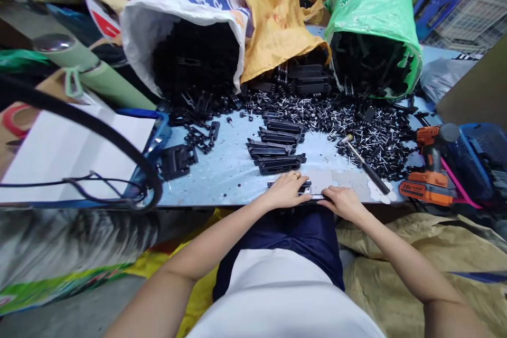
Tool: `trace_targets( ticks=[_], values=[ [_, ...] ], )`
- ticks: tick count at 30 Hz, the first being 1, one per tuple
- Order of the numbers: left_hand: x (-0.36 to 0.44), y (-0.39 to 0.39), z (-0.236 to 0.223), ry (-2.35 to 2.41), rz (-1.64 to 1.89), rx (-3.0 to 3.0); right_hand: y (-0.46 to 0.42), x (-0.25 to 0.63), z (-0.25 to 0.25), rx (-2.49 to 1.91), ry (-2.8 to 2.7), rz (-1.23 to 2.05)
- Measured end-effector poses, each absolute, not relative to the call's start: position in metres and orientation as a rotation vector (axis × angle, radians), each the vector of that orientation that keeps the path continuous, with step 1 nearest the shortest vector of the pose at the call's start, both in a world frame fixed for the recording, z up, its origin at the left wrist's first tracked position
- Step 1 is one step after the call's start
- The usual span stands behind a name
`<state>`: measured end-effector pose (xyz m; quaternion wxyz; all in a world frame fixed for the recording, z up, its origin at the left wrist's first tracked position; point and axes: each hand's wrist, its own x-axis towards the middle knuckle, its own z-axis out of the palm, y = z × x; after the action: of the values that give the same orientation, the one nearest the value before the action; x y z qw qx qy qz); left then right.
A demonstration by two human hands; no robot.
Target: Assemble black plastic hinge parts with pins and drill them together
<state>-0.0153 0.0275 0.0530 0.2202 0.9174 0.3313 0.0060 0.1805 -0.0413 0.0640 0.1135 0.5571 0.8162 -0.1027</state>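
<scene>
My left hand point(285, 189) rests curled over a flat black plastic-and-metal part point(306, 188) at the near edge of the blue table point(222, 169), a ring on one finger. At the same edge my right hand point(344, 202) pinches the part's right end from that side. Both hands are closed on this one part. Just beyond them lie several finished black hinge-like pieces point(277, 149) in a row. A heap of small black pieces with white pins point(356, 127) spreads behind and to the right.
A hammer point(366, 165) lies right of my hands, an orange cordless drill point(431, 171) beyond it. Open sacks of black parts stand at the back: white point(182, 26), yellow point(277, 16), green point(372, 16). A white sheet on a blue tray point(71, 148) and a black cable point(119, 142) are left.
</scene>
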Motion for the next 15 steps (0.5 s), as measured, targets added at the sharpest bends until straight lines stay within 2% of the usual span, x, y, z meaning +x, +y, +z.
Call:
trace_targets(
  ticks=[10,15],
  values=[
    [-0.019,0.021,0.033,0.942,0.31,2.549,-0.047,0.168,0.081,1.643,2.508,0.018],
    [-0.022,0.019,0.026,0.957,0.384,2.535,-0.039,0.167,0.086,1.586,2.553,0.036]
  ],
)
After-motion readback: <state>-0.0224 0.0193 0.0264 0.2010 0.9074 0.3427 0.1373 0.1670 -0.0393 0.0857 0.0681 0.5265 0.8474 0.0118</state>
